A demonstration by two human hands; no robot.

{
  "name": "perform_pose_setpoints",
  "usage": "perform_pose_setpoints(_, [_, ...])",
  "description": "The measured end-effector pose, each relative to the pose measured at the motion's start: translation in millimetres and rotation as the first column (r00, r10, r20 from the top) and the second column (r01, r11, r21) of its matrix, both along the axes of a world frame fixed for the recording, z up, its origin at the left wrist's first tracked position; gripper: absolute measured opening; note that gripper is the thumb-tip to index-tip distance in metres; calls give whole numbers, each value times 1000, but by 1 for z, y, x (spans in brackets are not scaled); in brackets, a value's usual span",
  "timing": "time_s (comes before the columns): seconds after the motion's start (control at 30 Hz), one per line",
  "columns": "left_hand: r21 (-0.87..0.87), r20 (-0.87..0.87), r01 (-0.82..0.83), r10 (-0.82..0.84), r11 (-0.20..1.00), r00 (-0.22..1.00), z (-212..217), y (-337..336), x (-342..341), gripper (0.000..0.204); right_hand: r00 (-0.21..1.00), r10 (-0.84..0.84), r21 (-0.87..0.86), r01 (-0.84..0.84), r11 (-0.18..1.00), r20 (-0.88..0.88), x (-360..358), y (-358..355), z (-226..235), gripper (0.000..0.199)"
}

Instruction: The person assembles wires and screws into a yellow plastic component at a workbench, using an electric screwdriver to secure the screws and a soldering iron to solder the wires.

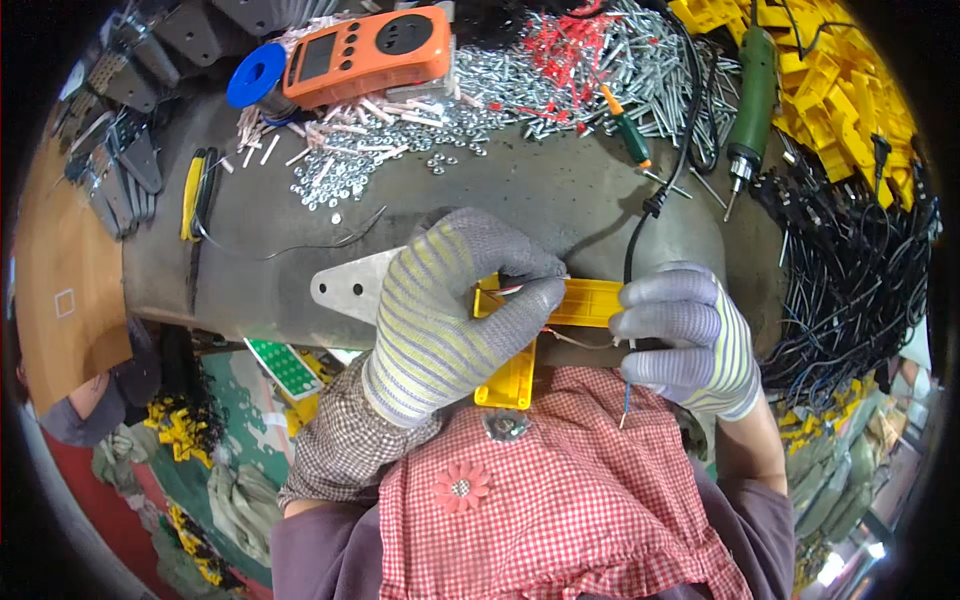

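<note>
Both hands wear grey gloves with yellow-green stripes. My left hand [440, 320] pinches thumb against forefinger on a thin wire [508, 290], just above a yellow plastic housing [590, 303]. Part of the housing [508, 380] extends down toward my apron; my left hand hides where the two stretches meet. My right hand [690, 335] curls its fingers at the housing's right end, round a black cable [633, 245]. Below those fingers hangs a blue wire end [627, 400]. A pale thin wire [580, 340] runs between the hands. A grey metal plate with holes [350, 287] lies partly under my left hand.
Beyond my hands lie heaps of screws [640, 70] and nuts [335, 180], an orange meter [370, 55] and a blue spool [256, 75]. A screwdriver [628, 135] and a green power tool [752, 100] lie right, near yellow parts [850, 100] and black cables [850, 280].
</note>
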State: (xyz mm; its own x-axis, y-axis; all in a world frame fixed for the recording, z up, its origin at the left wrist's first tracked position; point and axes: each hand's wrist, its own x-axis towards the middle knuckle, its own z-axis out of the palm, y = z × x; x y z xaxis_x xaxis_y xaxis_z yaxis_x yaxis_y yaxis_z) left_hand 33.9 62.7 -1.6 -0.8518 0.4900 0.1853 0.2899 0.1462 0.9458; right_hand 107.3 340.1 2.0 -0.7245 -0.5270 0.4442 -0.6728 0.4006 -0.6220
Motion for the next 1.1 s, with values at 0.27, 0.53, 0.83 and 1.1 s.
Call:
perform_pose_setpoints(0.27, [-45,29,-39,40,998,999,4,2,1,15,855,-376,-111,439,892,357,-11,-48,15,17])
perform_pose_setpoints(0.53, [-50,19,-47,48,998,999,0,0,0,15,816,-503,90,500,861,285,-17,-61,19,12])
perform_pose_setpoints(0.83, [-159,-299,5,-53,987,953,1,2,-5,22,874,-486,56,485,873,-12,-30,-61,20,18])
perform_pose_setpoints(1.1, [-6,-9,-28,28,1000,1000,-2,2,0,15,883,-451,166,468,868,-131,-25,-57,15,17])
